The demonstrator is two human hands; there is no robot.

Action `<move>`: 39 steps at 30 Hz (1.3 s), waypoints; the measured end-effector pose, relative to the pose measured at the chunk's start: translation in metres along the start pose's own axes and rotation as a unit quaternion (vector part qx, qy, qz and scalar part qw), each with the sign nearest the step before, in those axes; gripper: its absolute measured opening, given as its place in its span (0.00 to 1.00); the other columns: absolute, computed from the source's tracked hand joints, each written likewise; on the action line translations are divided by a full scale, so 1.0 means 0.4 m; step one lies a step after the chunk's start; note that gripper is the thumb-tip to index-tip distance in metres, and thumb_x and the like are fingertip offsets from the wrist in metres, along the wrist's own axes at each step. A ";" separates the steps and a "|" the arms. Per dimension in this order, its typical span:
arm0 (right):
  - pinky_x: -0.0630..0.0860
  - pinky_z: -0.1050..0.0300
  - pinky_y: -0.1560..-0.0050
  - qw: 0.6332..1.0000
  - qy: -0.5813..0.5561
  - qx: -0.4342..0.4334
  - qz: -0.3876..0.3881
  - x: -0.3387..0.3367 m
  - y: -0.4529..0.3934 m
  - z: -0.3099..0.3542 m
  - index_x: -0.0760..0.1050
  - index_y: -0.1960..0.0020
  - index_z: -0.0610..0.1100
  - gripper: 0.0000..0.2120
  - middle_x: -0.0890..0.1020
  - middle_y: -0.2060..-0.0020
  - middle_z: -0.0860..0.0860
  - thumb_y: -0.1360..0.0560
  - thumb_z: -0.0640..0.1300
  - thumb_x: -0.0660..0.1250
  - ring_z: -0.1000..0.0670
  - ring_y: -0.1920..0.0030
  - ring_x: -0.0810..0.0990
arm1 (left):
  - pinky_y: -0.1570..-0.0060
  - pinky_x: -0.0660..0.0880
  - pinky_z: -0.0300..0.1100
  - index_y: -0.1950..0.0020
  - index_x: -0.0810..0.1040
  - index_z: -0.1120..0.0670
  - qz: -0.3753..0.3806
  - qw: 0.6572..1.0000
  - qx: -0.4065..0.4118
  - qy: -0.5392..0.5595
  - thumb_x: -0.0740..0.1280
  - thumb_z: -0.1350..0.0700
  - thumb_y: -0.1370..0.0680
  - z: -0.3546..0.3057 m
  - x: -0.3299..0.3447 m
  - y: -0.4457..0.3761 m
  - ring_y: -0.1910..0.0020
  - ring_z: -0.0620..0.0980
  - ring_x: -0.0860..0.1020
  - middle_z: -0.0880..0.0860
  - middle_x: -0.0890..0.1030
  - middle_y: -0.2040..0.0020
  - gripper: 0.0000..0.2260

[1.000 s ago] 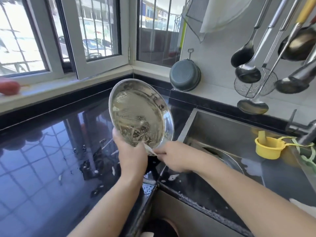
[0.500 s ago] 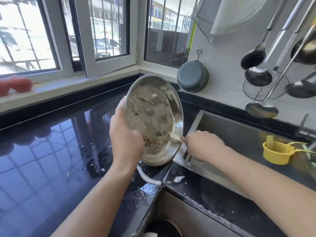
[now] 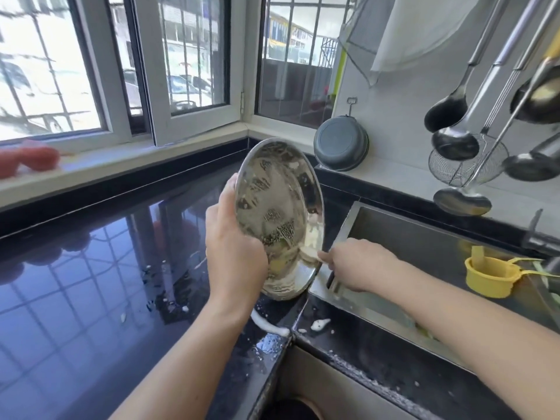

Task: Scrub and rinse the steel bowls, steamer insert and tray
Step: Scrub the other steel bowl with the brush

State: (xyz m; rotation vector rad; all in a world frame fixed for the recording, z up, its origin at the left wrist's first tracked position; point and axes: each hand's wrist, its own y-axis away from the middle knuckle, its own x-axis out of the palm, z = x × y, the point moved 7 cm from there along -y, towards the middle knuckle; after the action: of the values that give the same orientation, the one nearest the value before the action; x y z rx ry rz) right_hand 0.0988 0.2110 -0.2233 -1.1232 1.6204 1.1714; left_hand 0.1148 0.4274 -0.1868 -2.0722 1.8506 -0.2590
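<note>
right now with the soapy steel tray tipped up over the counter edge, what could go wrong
1. The left hand alone grips the suds-covered steel tray by its rim; it could slip and drop onto the black counter.
2. The right hand scrubs at the tray's lower edge, beside the sink rather than over it, so foam may keep dripping onto the counter.

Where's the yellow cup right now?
In the head view the yellow cup sits at the far right, inside the sink against its back wall, just below the dark tap and well right of the right hand.

Bare forearms, no sleeves, rings.
</note>
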 end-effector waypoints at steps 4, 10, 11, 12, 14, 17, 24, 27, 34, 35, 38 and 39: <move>0.79 0.52 0.56 0.992 -0.055 -0.084 0.072 0.032 0.080 0.080 0.71 0.27 0.62 0.20 0.80 0.52 0.45 0.16 0.49 0.55 0.46 0.59 0.79 | 0.49 0.69 0.27 0.24 0.67 0.38 -0.008 1.000 -0.008 -0.008 0.53 0.78 0.32 0.011 -0.009 -0.012 0.43 0.29 0.68 0.43 0.70 0.42 0.45; 0.78 0.49 0.57 0.994 0.093 0.028 -0.046 -0.051 -0.010 0.000 0.74 0.30 0.53 0.26 0.79 0.47 0.45 0.24 0.35 0.56 0.41 0.51 0.80 | 0.47 0.76 0.37 0.25 0.66 0.35 0.010 1.000 -0.008 -0.011 0.61 0.77 0.29 0.016 -0.002 -0.021 0.45 0.32 0.70 0.41 0.70 0.43 0.44; 0.79 0.48 0.57 0.992 0.098 0.042 -0.065 -0.068 -0.023 -0.001 0.74 0.31 0.52 0.26 0.80 0.46 0.45 0.24 0.33 0.57 0.41 0.50 0.81 | 0.45 0.78 0.41 0.24 0.65 0.34 0.012 1.000 -0.009 -0.012 0.62 0.77 0.28 0.015 -0.002 -0.022 0.44 0.35 0.71 0.41 0.70 0.43 0.44; 0.78 0.48 0.59 0.991 0.103 0.048 -0.072 -0.072 -0.031 0.006 0.75 0.32 0.50 0.25 0.80 0.46 0.45 0.24 0.32 0.57 0.41 0.50 0.81 | 0.44 0.78 0.43 0.24 0.64 0.34 0.016 1.000 -0.008 -0.012 0.60 0.77 0.28 0.012 -0.001 -0.021 0.43 0.38 0.72 0.42 0.70 0.42 0.45; 0.76 0.49 0.60 0.995 0.084 0.037 -0.038 -0.051 -0.026 0.031 0.77 0.36 0.46 0.21 0.79 0.52 0.45 0.24 0.33 0.58 0.42 0.54 0.79 | 0.47 0.78 0.40 0.24 0.64 0.34 0.022 1.000 -0.009 -0.013 0.57 0.77 0.29 0.008 0.001 -0.021 0.42 0.42 0.73 0.44 0.69 0.41 0.45; 0.77 0.53 0.56 0.997 0.008 -0.024 0.067 -0.003 0.015 0.069 0.80 0.39 0.45 0.16 0.77 0.58 0.47 0.22 0.37 0.59 0.45 0.60 0.75 | 0.51 0.75 0.36 0.23 0.63 0.35 0.025 0.999 -0.015 -0.021 0.56 0.77 0.30 0.009 0.004 -0.028 0.44 0.39 0.73 0.45 0.69 0.41 0.46; 0.79 0.52 0.43 0.988 -0.119 -0.040 0.086 0.024 0.026 0.067 0.76 0.30 0.56 0.20 0.82 0.38 0.46 0.19 0.43 0.60 0.45 0.46 0.81 | 0.41 0.81 0.47 0.25 0.70 0.42 -0.040 0.989 -0.087 0.113 0.61 0.70 0.28 0.093 -0.004 -0.029 0.38 0.43 0.78 0.44 0.78 0.36 0.36; 0.78 0.57 0.55 0.983 -0.169 -0.021 0.062 0.044 0.039 0.069 0.74 0.29 0.60 0.21 0.81 0.41 0.46 0.19 0.45 0.60 0.48 0.56 0.79 | 0.44 0.81 0.43 0.27 0.73 0.41 -0.044 0.974 -0.138 0.173 0.60 0.71 0.26 0.137 0.028 0.019 0.39 0.43 0.80 0.42 0.82 0.39 0.34; 0.74 0.64 0.63 0.962 -0.245 -0.101 0.068 0.003 0.088 0.140 0.77 0.32 0.59 0.17 0.80 0.63 0.57 0.16 0.46 0.59 0.55 0.63 0.77 | 0.26 0.71 0.52 0.19 0.60 0.38 -0.020 0.979 -0.108 0.170 0.56 0.77 0.26 0.152 0.061 0.054 0.24 0.42 0.69 0.42 0.70 0.23 0.45; 0.70 0.64 0.68 0.961 -0.246 -0.106 0.066 -0.007 0.095 0.144 0.78 0.34 0.59 0.16 0.77 0.68 0.57 0.17 0.46 0.60 0.56 0.68 0.73 | 0.26 0.71 0.52 0.19 0.60 0.38 -0.029 0.981 -0.106 0.160 0.57 0.77 0.26 0.158 0.054 0.053 0.24 0.42 0.69 0.42 0.70 0.23 0.44; 0.72 0.57 0.62 0.994 -0.096 -0.035 0.043 -0.005 0.071 0.095 0.79 0.39 0.50 0.14 0.78 0.57 0.50 0.21 0.41 0.60 0.50 0.64 0.74 | 0.24 0.69 0.52 0.18 0.59 0.36 -0.033 0.984 -0.106 0.140 0.55 0.78 0.27 0.154 0.045 0.053 0.23 0.43 0.67 0.42 0.69 0.22 0.47; 0.74 0.54 0.59 0.998 -0.054 0.007 0.034 -0.005 0.066 0.069 0.78 0.37 0.48 0.16 0.77 0.56 0.48 0.22 0.41 0.60 0.47 0.62 0.75 | 0.23 0.68 0.51 0.18 0.59 0.36 -0.030 0.985 -0.102 0.134 0.54 0.78 0.27 0.147 0.045 0.053 0.23 0.42 0.66 0.41 0.68 0.22 0.47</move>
State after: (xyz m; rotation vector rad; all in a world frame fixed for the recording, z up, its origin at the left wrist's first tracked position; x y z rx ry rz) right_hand 0.0773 0.2423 -0.2215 -0.9858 1.5920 1.2405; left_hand 0.1191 0.4156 -0.2508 -2.3317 2.0465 -0.3958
